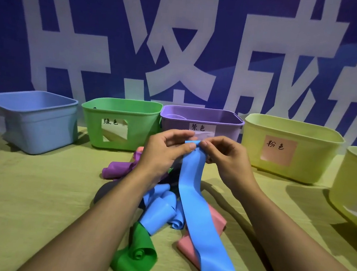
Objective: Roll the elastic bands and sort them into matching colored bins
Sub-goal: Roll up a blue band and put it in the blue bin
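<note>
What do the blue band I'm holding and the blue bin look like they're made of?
Long blue elastic band: likely thin latex or rubber, matte; it drapes limply and the loose ones curl. Pale blue bin: seemingly moulded plastic, smooth, slightly satin, with rigid walls and a rolled rim.

Along the far edge of the yellow-green tablecloth [27, 197] stand a pale blue bin [36, 123], a green bin [120, 123], a purple bin [221, 126] with a white label, a pale yellow bin [291, 145] with a pink label [278, 150], and another pale yellow bin [354, 185] at the right edge. The held band [201, 213] is bright blue. Around it lie purple [118, 170], pink [215, 220], blue [160, 211] and green [135, 252] bands. The backdrop [6, 44] is deep blue with large white characters.
</note>
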